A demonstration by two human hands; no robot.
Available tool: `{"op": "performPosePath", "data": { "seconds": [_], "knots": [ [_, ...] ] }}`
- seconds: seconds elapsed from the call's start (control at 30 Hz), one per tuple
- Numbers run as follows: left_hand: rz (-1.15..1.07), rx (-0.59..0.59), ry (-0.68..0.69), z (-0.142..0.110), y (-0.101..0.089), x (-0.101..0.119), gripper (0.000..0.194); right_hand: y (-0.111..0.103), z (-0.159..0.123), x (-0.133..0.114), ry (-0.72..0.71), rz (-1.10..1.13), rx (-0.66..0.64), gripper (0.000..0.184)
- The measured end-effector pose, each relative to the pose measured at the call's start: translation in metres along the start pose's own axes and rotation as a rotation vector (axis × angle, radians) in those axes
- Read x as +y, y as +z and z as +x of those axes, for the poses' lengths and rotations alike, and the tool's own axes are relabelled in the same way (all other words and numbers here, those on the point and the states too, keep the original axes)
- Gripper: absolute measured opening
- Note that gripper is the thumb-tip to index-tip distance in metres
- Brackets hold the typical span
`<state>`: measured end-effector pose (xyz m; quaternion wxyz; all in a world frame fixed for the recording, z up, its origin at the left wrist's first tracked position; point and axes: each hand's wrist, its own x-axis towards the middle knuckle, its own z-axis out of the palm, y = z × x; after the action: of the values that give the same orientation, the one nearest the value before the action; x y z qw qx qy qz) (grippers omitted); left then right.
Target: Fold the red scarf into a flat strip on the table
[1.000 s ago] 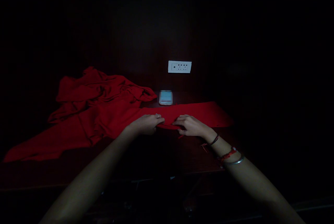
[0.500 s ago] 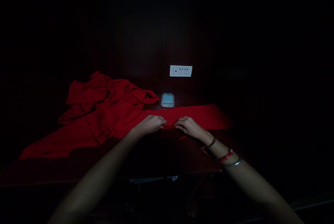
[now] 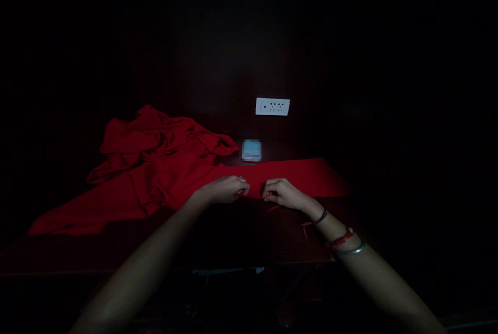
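Note:
A large piece of red cloth lies across the dark table, heaped in folds on the left and spread flat toward the right. My left hand pinches the near edge of the flat part, its fingers curled and a ring showing on one of them. Just to its right, my right hand pinches the same edge with thumb and fingers bent together. A short gap of cloth shows between the two hands. Below my right hand lies a small red scrap.
Behind the cloth lies a small pale, blurred-out object, perhaps a phone. A white socket plate is fixed to the dark wall. The table's front edge runs below my hands. Most surroundings are too dark to make out.
Both hands have come slightly nearer to me along with the cloth's near edge, and the right-hand fingers are bent more tightly. The view has shifted a little.

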<state>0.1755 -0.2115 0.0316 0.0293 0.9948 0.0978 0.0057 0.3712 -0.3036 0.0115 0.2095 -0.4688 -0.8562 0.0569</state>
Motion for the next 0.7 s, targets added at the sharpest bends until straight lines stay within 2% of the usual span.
{"op": "performPosePath", "data": {
  "seconds": [0.23,0.37,0.47,0.53,0.6,0.67,0.7],
  "knots": [
    [-0.093,-0.119,-0.011,-0.004,-0.003,0.002,0.029,-0.001,-0.002,0.003,0.001,0.129,-0.116,0.015],
    [-0.287,-0.269,-0.052,-0.01,-0.003,-0.009,0.029,-0.005,-0.003,0.004,0.01,0.146,-0.169,0.018],
    [-0.376,-0.313,-0.064,-0.01,-0.001,-0.014,0.021,-0.009,-0.005,0.006,0.028,0.102,-0.105,0.026],
    [-0.291,-0.212,-0.046,-0.006,0.001,-0.012,0.016,-0.011,-0.006,0.008,0.066,0.038,-0.044,0.039],
    [-0.158,-0.038,-0.038,0.0,0.006,-0.007,0.024,-0.01,-0.008,0.012,0.157,-0.042,-0.027,0.052],
    [-0.06,0.126,-0.072,0.005,0.013,-0.002,0.028,-0.007,-0.009,0.016,0.306,-0.119,-0.086,0.063],
    [-0.039,0.171,-0.106,0.008,0.017,-0.001,0.03,-0.004,-0.01,0.019,0.385,-0.146,-0.145,0.067]
  ]
}}
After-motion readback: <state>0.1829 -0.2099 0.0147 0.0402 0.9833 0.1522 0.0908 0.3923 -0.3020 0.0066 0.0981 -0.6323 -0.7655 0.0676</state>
